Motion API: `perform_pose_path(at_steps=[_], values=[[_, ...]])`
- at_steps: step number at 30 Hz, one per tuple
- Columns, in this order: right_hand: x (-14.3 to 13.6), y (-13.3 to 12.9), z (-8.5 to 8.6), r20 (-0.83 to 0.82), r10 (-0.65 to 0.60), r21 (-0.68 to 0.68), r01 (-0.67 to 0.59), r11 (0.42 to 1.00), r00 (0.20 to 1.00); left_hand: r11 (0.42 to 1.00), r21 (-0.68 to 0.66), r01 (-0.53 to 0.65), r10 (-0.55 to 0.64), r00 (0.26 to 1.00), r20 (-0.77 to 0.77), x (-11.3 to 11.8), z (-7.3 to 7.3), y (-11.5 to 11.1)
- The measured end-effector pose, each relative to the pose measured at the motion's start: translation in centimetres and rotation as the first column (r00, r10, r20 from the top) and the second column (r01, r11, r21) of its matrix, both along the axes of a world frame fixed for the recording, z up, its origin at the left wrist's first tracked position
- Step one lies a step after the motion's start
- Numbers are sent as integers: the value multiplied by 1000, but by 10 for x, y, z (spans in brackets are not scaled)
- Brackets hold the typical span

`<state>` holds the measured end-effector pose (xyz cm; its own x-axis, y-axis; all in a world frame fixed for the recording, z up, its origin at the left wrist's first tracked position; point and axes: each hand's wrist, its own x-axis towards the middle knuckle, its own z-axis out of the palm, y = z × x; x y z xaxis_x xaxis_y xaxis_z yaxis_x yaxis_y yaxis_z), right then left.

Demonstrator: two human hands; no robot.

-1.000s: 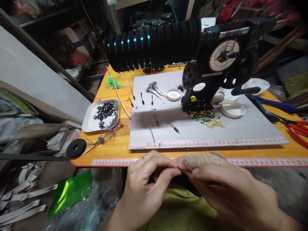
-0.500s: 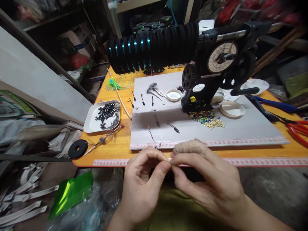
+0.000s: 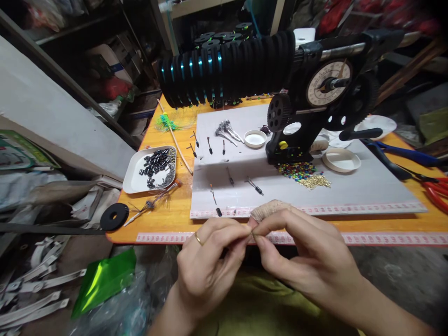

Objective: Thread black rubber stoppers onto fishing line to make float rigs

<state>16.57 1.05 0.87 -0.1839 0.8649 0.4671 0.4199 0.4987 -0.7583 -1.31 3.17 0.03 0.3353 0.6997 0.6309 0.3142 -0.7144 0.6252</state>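
Observation:
My left hand point(image 3: 212, 266), with a ring on one finger, is closed in a pinch at the table's front edge. Fingertips of my right hand point(image 3: 308, 256) meet it there, also pinched; one right finger has a tan wrap point(image 3: 271, 210). Whatever lies between the fingertips is too small to make out. Just beyond the hands is a grey board point(image 3: 287, 198) with small black pieces on thin stems, one of them point(image 3: 259, 190) near its middle. Colored beads point(image 3: 296, 170) and gold pieces point(image 3: 315, 181) lie in a pile on it.
A black cranked machine point(image 3: 290, 147) stands on the board, its spool roller point(image 3: 227, 70) reaching left. At left are a white tray point(image 3: 131, 179) of black cylinders and a black disc point(image 3: 114, 216). Red-handled pliers point(image 3: 436, 193) lie right; round dishes point(image 3: 341, 161) sit behind the beads.
My left hand has turned and its fingers have closed in, with the ring now showing. My right hand has shifted slightly right. The whole view has moved a little.

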Motion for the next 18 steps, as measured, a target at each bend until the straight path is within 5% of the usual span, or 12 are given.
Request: perform_pose_path(at_steps=[5, 9, 14, 18], values=[[4, 2, 0, 59, 45, 42, -48, 998, 997, 998, 64, -19, 26, 993, -111, 0, 2, 2], [1, 9, 2, 203, 29, 185, -67, 980, 979, 985, -166, -40, 43, 999, 16, 5, 4, 1], [-3, 12, -1, 184, 15, 239, -59, 969, 983, 817, -563, 127, 83, 940, 332, 10, 1, -3], [-5, 8, -2, 158, -67, 305, 15, 952, 985, 704, -667, 244, 131, 879, 459, 11, 2, -4]])
